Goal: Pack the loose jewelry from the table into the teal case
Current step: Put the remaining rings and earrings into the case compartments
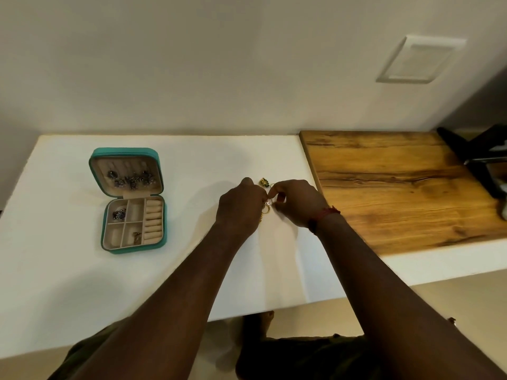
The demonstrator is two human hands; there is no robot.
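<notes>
While the open teal case [123, 151] sits at nine o'clock on the white tabletop [82, 283], left hand [238, 207] and right hand [296, 201] meet, each grip pinching gold jewelry [267, 206]; a green-gold piece [264, 182] lies just beyond at twelve.

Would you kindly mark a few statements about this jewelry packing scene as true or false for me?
1. The teal case lies open. True.
2. The teal case sits on the wooden board. False: it sits on the white table, to the left of both hands.
3. The left hand and right hand meet at the gold jewelry. True.
4. The red thread is on the left wrist. False: it is on the right wrist.
5. The case's lid holds dark earrings. True.
6. The ring rolls are full of rings. False: they look bare.
</notes>
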